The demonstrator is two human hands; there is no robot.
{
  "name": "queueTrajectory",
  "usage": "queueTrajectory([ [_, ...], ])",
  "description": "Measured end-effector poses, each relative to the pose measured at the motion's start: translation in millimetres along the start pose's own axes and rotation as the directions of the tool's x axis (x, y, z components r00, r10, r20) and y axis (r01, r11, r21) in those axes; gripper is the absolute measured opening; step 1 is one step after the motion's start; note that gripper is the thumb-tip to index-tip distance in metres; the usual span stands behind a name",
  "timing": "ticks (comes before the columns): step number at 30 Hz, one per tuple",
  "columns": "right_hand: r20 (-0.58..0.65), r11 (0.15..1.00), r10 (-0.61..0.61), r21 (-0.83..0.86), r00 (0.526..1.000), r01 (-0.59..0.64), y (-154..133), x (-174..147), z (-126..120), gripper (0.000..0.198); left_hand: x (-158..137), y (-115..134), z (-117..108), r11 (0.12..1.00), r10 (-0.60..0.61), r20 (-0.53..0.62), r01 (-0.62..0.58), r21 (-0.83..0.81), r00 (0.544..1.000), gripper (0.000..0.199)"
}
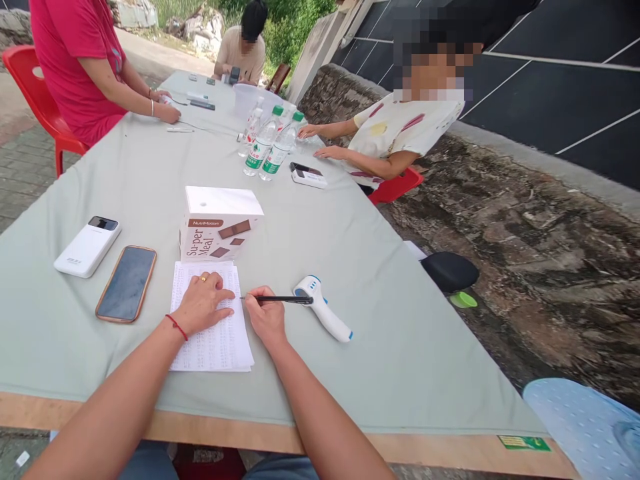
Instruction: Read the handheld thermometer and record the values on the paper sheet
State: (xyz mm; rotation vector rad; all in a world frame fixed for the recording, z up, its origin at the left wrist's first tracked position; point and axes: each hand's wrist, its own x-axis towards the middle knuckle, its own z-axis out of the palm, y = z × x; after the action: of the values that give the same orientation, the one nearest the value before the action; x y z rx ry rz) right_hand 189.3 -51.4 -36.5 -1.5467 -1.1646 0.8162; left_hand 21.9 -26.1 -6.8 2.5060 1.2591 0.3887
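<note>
My left hand (pixel 203 307) lies spread over a sheet of paper (pixel 220 347) covered with rows of small writing. A ring and a red string bracelet are on that hand and wrist. At the paper's right edge, my right hand (pixel 265 317) pinches a black pen (pixel 287 299), its tip pointing left near my left fingertips. Just behind the paper stands a white and brown box (pixel 220 223) marked "Su-per Meal". To the right of my right hand lies a white and blue infrared thermometer (pixel 325 310).
Left of the paper lie a smartphone (pixel 126 283) and a white power bank (pixel 89 247). Farther back stand water bottles (pixel 265 143), a pale tub (pixel 257 100) and another power bank (pixel 309 176). Three other people sit around the cloth-covered table (pixel 390 373).
</note>
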Motion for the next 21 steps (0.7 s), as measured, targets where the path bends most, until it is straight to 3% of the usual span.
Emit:
queueTrajectory([
  [21,0.003,0.999,0.007,-0.033,1.000,-0.006,1.6,0.0,-0.1,0.012,0.0,-0.1,-0.8,1.000,0.011,-0.011,-0.011,0.014,1.000,0.024],
])
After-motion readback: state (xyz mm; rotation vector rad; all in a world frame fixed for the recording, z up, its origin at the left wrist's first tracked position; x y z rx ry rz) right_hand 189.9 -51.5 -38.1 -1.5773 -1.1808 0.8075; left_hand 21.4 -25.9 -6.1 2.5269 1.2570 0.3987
